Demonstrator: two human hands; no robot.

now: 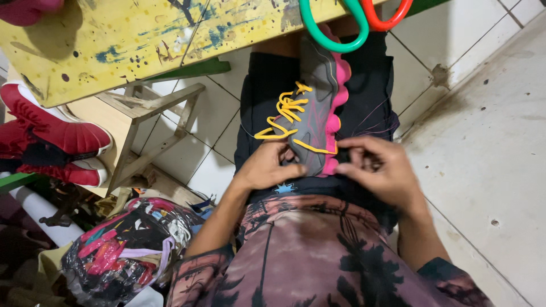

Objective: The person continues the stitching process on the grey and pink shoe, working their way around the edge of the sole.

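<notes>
A grey sneaker [316,96] with a pink sole and yellow laces lies on my lap, toe pointing away from me. My left hand [266,165] grips its heel end, thumb pressed on the grey upper. My right hand [378,165] pinches at the pink heel edge from the right side, fingers bent; thin thread strands trail from there across my dark shorts. What the fingertips pinch is too small to tell.
A paint-splattered yellow table [131,40] stands ahead, with green and orange scissor handles [355,20] hanging over its edge. Red sneakers [54,136] sit on a low wooden shelf at left. A clear bag of coloured laces [122,250] lies below. White tiled floor lies to the right.
</notes>
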